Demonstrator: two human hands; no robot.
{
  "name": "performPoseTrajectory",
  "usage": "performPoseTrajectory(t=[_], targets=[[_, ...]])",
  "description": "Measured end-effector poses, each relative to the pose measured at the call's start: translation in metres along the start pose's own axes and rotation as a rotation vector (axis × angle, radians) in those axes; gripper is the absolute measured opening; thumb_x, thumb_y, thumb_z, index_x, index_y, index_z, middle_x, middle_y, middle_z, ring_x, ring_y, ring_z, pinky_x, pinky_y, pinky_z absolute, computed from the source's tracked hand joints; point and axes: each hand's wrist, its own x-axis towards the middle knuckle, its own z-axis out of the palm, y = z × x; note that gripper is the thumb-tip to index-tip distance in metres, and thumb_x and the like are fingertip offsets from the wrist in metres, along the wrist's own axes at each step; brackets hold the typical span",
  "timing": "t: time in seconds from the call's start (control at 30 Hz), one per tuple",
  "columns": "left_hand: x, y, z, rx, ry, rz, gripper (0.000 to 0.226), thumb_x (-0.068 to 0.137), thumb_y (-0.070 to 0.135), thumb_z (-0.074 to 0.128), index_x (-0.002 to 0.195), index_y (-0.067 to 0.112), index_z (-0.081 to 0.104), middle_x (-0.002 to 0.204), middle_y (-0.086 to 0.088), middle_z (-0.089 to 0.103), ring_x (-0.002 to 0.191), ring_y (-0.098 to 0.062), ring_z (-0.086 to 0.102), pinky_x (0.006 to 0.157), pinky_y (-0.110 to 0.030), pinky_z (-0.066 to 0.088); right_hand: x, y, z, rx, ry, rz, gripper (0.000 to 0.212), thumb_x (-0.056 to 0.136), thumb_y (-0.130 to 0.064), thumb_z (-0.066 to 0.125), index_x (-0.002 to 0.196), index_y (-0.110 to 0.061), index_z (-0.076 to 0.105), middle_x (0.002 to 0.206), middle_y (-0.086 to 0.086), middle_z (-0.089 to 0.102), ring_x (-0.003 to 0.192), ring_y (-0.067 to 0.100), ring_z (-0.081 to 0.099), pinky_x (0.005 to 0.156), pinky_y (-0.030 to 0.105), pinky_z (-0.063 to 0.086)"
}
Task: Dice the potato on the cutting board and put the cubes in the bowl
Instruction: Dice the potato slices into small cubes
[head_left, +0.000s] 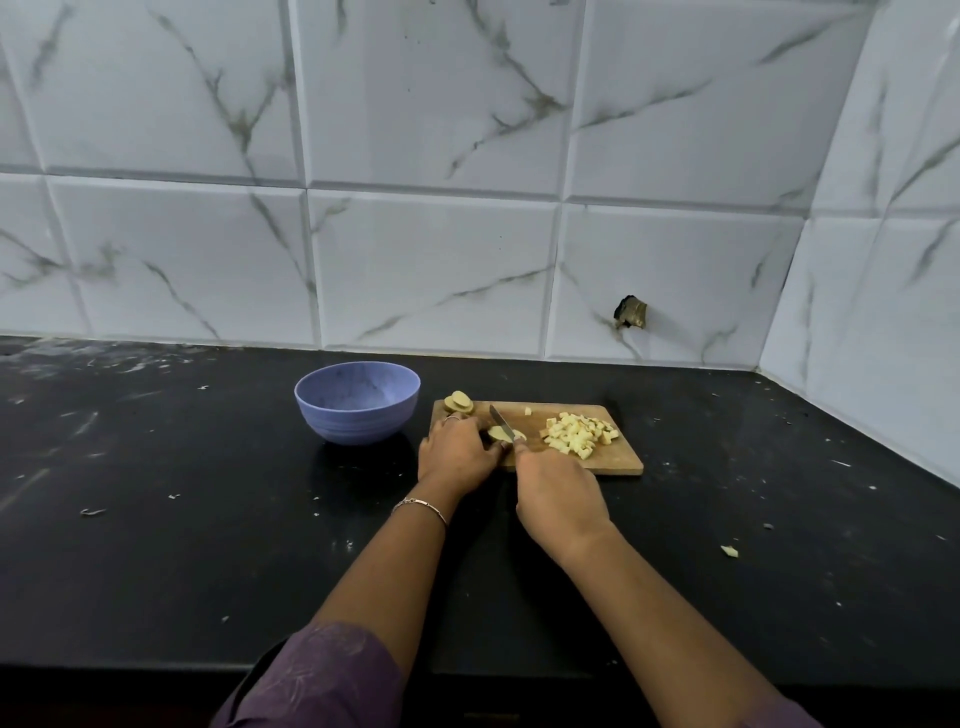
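Note:
A wooden cutting board (621, 460) lies on the black counter. On its right half sits a pile of pale potato cubes (579, 434). My left hand (457, 452) holds a potato slice (500, 433) down on the board's left part. My right hand (558, 496) grips a knife (501, 422), its blade angled across the slice. A stack of potato slices (458, 403) rests at the board's far left corner. The blue bowl (357, 401) stands left of the board and looks empty.
A tiled wall runs behind the counter and turns a corner at the right. Small white scraps dot the counter, with one potato bit (729, 551) lying at the right. A dark hole (631, 313) marks the wall behind the board.

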Motion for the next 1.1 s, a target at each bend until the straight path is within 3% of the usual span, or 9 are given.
performPoseTrajectory(t=[0.23,0.43,0.6,0.83,1.1], targets=[[-0.003,0.0,-0.001,-0.016,0.006,0.004,0.042,0.092,0.047,0.058,0.127,0.025,0.063,0.134,-0.003,0.055,0.131,-0.025,0.044,0.104,-0.043,0.041,0.004,-0.009,0.011,-0.032,-0.012,-0.004,0.064,0.1,-0.002,0.048,0.157,-0.012,0.021,0.113,0.008,0.064,0.095,0.021,0.065,0.067,0.029,0.048],[-0.004,0.0,0.001,-0.015,0.042,-0.006,0.042,0.091,0.048,0.061,0.126,0.023,0.064,0.136,-0.003,0.054,0.131,-0.024,0.044,0.105,-0.043,0.04,-0.005,0.001,0.007,0.273,0.053,0.158,0.056,0.102,-0.016,0.048,0.155,-0.025,0.031,0.108,0.001,0.065,0.099,0.018,0.062,0.077,0.031,0.051],[-0.005,0.002,0.0,-0.022,0.05,-0.002,0.042,0.091,0.047,0.062,0.125,0.023,0.063,0.135,-0.002,0.055,0.131,-0.023,0.045,0.104,-0.042,0.04,-0.012,0.002,0.005,0.391,0.086,0.19,0.05,0.105,-0.02,0.043,0.154,-0.027,0.034,0.108,0.0,0.064,0.096,0.016,0.061,0.077,0.03,0.051],[-0.005,0.002,-0.001,-0.019,0.051,-0.014,0.041,0.091,0.047,0.061,0.123,0.021,0.065,0.131,-0.003,0.057,0.128,-0.023,0.047,0.101,-0.041,0.042,-0.021,-0.001,0.003,0.419,0.108,0.171,0.05,0.105,-0.023,0.044,0.154,-0.029,0.034,0.103,-0.005,0.06,0.082,0.008,0.056,0.067,0.023,0.049],[-0.004,0.002,-0.001,-0.032,0.027,-0.012,0.038,0.092,0.045,0.061,0.123,0.022,0.064,0.133,-0.003,0.056,0.129,-0.024,0.046,0.104,-0.043,0.041,-0.019,-0.002,0.007,0.31,0.085,0.148,0.055,0.104,-0.018,0.046,0.155,-0.029,0.029,0.105,-0.004,0.063,0.095,0.012,0.062,0.077,0.028,0.052]])
